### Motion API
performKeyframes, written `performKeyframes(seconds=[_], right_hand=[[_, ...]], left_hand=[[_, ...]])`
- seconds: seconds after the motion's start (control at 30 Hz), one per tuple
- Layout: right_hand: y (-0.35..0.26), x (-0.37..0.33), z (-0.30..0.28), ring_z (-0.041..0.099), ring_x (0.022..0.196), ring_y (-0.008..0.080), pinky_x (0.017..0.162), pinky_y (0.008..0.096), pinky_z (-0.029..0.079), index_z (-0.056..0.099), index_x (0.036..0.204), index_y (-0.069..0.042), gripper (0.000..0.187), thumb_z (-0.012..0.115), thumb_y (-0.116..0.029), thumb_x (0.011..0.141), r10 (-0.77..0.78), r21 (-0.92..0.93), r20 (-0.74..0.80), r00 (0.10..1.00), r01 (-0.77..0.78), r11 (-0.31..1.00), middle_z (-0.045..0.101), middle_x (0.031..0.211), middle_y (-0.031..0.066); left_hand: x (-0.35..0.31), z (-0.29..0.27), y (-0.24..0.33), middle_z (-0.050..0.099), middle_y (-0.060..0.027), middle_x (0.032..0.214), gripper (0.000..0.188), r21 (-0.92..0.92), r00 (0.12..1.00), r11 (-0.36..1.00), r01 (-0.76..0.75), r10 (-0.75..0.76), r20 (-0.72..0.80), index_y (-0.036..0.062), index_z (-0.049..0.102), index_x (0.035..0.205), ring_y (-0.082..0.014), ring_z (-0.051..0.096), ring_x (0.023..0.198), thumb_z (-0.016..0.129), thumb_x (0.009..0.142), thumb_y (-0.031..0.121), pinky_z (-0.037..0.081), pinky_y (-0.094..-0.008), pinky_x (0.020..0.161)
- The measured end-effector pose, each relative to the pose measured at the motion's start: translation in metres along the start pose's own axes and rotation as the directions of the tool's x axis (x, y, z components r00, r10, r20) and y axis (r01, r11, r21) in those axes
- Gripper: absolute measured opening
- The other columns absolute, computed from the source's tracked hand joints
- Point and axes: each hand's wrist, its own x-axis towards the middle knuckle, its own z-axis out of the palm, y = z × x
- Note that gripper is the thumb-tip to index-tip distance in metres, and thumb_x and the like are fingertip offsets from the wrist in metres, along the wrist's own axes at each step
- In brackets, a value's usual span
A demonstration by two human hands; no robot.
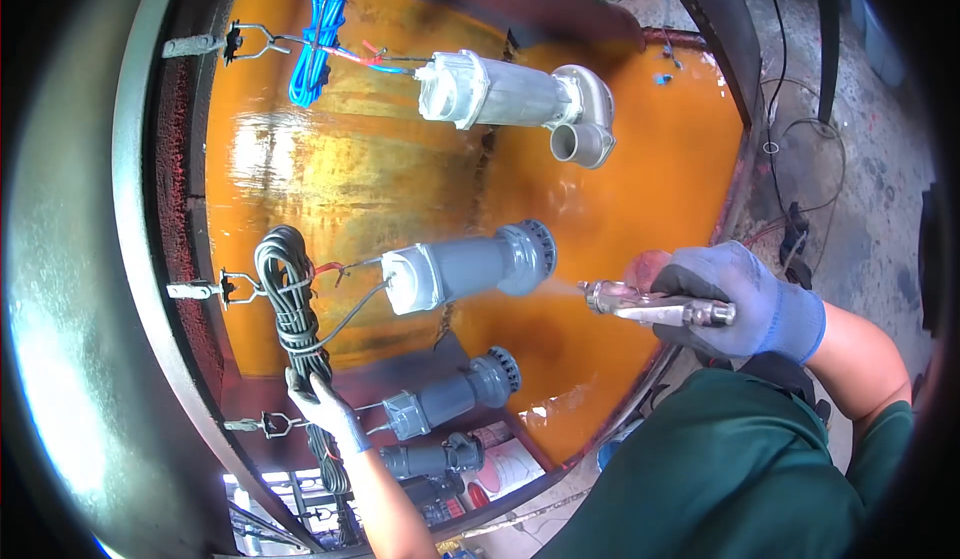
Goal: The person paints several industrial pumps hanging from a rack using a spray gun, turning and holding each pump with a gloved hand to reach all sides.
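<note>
My right hand point(735, 299), in a grey-blue glove, grips a metal spray gun point(655, 306). A faint mist leaves its nozzle toward a submersible pump point(455, 271), which hangs sideways in front of it. That pump's body is grey, with a paler silvery end cap on the left. My left hand point(328, 411), gloved as well, is closed around the lower part of a bundled black cable point(292, 304) that belongs to this pump. Behind it hangs a silver pump point(520, 94) with an elbow outlet, its blue cable point(322, 34) bundled beside it.
Hooks point(200, 290) on a dark rail hold the pumps. A second grey pump point(450, 394) and several more hang nearer me. An orange-coated booth panel point(640, 189) stands behind them. Hoses point(825, 129) lie on the concrete floor at the right. A large metal drum-like surface point(75, 259) curves along the left.
</note>
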Motion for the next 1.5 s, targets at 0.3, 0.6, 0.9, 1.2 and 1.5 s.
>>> performKeyframes(seconds=[0.3,0.6,0.9,1.2,1.5], right_hand=[[0.011,-0.006,0.001,0.071,0.079,0.0385,0.069,0.0487,0.054,0.068,0.101,-0.005,0.029,0.083,-0.026,0.090,0.065,-0.115,-0.007,0.998,-0.065,0.991,0.068,0.087,0.0180],[0.058,-0.032,0.005,0.073,0.082,0.0402,0.071,0.0498,0.056,0.070,0.101,-0.006,0.027,0.083,-0.028,0.090,0.224,-0.311,0.085,0.971,-0.187,0.932,0.070,0.088,0.0186],[0.048,-0.023,0.026,0.073,0.080,0.0396,0.072,0.0501,0.058,0.069,0.100,-0.008,0.027,0.083,-0.029,0.090,0.152,-0.132,0.049,0.987,-0.144,0.981,0.070,0.086,0.0163],[0.046,-0.025,0.038,0.074,0.086,0.0400,0.075,0.0487,0.058,0.071,0.101,-0.007,0.025,0.079,-0.029,0.093,0.402,-0.081,0.058,0.914,-0.397,0.914,0.072,0.088,0.0188],[0.026,-0.017,0.031,0.075,0.091,0.0418,0.079,0.0484,0.059,0.072,0.104,-0.006,0.026,0.079,-0.028,0.092,0.373,-0.048,0.351,0.859,-0.381,0.923,0.075,0.092,0.0205]], left_hand=[[0.004,0.004,0.000,0.054,-0.0256,0.156,0.052,0.074,0.999,0.997,0.017,-0.019,0.037,-0.0083,0.047,0.155,-0.0335,0.055,0.143,0.060,0.108,0.010,0.043,-0.0440,0.121],[0.023,0.013,-0.006,0.042,-0.0256,0.166,0.063,-0.098,0.997,0.992,0.077,-0.076,0.015,-0.0047,0.038,0.163,-0.0343,0.049,0.148,0.062,0.110,0.019,0.040,-0.0459,0.124],[0.042,0.037,0.153,0.039,-0.0156,0.172,0.058,-0.129,0.977,0.974,-0.186,0.197,0.078,-0.0001,0.038,0.166,-0.0294,0.044,0.153,0.050,0.113,0.021,0.035,-0.0433,0.127],[0.110,0.058,0.114,0.068,-0.0079,0.090,0.032,-0.691,0.917,0.621,0.370,-0.124,0.379,0.0018,0.068,0.112,-0.0176,0.067,0.076,0.047,0.116,0.026,0.058,-0.0333,0.083],[0.057,0.054,0.185,0.071,-0.0024,0.104,0.034,-0.576,0.915,0.712,0.403,-0.333,0.229,0.0054,0.073,0.124,-0.0129,0.068,0.091,0.054,0.113,0.032,0.055,-0.0307,0.090]])
